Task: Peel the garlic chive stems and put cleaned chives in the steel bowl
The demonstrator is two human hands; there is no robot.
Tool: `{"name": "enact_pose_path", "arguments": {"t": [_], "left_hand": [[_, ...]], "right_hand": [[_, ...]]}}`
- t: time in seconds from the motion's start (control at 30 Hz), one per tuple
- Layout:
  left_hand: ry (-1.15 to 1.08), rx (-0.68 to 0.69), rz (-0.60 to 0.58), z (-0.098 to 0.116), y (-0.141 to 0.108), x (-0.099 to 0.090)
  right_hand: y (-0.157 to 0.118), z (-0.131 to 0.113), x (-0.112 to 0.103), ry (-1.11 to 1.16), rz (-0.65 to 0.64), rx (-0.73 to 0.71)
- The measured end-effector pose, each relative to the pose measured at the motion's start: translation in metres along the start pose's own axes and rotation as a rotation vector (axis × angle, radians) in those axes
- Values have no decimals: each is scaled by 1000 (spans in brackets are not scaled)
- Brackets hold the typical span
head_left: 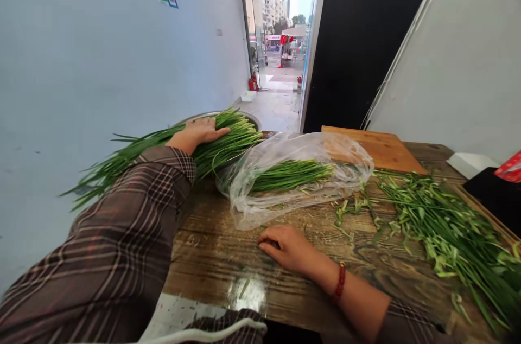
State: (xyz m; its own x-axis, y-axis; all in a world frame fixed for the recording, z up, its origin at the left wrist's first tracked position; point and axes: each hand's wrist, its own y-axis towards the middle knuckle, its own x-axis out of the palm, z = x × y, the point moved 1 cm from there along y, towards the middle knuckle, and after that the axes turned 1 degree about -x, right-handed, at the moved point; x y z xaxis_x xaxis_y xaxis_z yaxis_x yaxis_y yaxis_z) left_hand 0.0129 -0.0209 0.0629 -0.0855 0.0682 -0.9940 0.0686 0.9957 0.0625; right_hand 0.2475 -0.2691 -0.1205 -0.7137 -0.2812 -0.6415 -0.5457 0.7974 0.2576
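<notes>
My left hand lies across the top of a big bunch of garlic chives, thumb stretched to the right and fingers flat over the stalks. The bunch rests on a round metal basin, its long leaves trailing over the left side. Beside it, a clear plastic bag lies on the wooden table with more chives inside. Near the bag's front edge my right hand rests on the table, its fingers curled in and nothing visible in them. A red bead bracelet circles that wrist.
A loose heap of chives and trimmings spreads over the table's right side. Behind the bag lies a wooden cutting board. A white box and a dark object stand at the right edge. Beyond the table is a glass door.
</notes>
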Motion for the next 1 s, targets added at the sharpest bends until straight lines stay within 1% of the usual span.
{"name": "enact_pose_path", "arguments": {"t": [0.03,0.07,0.13,0.2,0.27,0.3,0.33,0.43,0.5,0.53,0.57,0.63,0.67,0.73,0.8,0.87,0.93,1.0], "left_hand": [[-2,9,-38,0,4,6],[-11,25,-45,-1,6,11],[-37,57,-16,-2,4,12],[-48,75,60,-1,-3,5],[-49,123,201,8,-14,-8],[-55,186,265,15,-21,-15],[-60,232,297,25,-29,-21],[-74,398,323,64,-57,-35],[-128,588,347,97,-82,-38],[-145,657,330,114,-95,-35],[-161,711,294,130,-107,-30],[-166,838,153,162,-127,-10],[-155,884,94,175,-133,3],[-145,926,38,195,-137,31],[-198,829,48,206,-129,57],[-294,687,87,209,-117,79],[-352,577,108,207,-108,96],[-342,551,145,203,-106,109]], "right_hand": [[0,0,0,-6,0,-3],[0,0,0,-10,-2,-5],[0,0,0,-14,0,-1],[1,0,-1,-11,1,10],[1,-1,-2,-4,6,21],[2,-2,-3,1,7,23],[2,-2,-3,8,8,24],[4,0,-5,71,23,31],[5,4,-4,149,46,51],[6,6,-4,185,58,61],[6,8,-4,214,68,70],[7,12,-6,246,78,75],[7,13,-8,255,85,69],[7,15,-18,266,109,52],[5,17,-37,268,167,51],[1,20,-64,260,284,88],[-8,25,-98,260,480,153],[-21,33,-131,281,725,236]]}}
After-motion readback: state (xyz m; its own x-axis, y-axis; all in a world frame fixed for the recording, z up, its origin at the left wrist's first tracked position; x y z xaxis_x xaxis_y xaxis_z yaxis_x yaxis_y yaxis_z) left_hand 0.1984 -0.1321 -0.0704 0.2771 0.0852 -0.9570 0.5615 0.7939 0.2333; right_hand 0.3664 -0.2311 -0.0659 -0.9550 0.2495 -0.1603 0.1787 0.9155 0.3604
